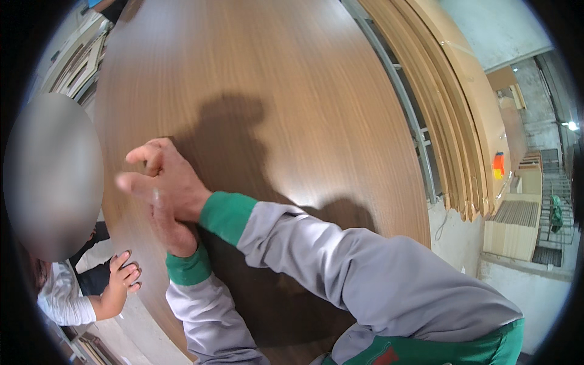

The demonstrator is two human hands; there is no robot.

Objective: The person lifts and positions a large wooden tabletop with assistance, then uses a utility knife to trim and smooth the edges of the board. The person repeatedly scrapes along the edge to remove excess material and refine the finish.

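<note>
My right hand (173,173) lies across my left hand (165,222), the two touching near the left side of a large brown wood-grain panel (304,121). The fingers of my right hand are bent and spread, and I see nothing held in them. Most of my left hand is hidden under the right, and the fingertips nearby are smeared by motion. Grey sleeves with green cuffs cover both my arms, which cast dark shadows on the panel.
A co-worker's hand (125,274) is raised beside the panel's left edge, fingers apart. Stacked brown boards (450,109) stand along the right on a grey metal frame (395,67). More boards (514,228) lie farther right. Other thin panels (79,64) rest at the far left.
</note>
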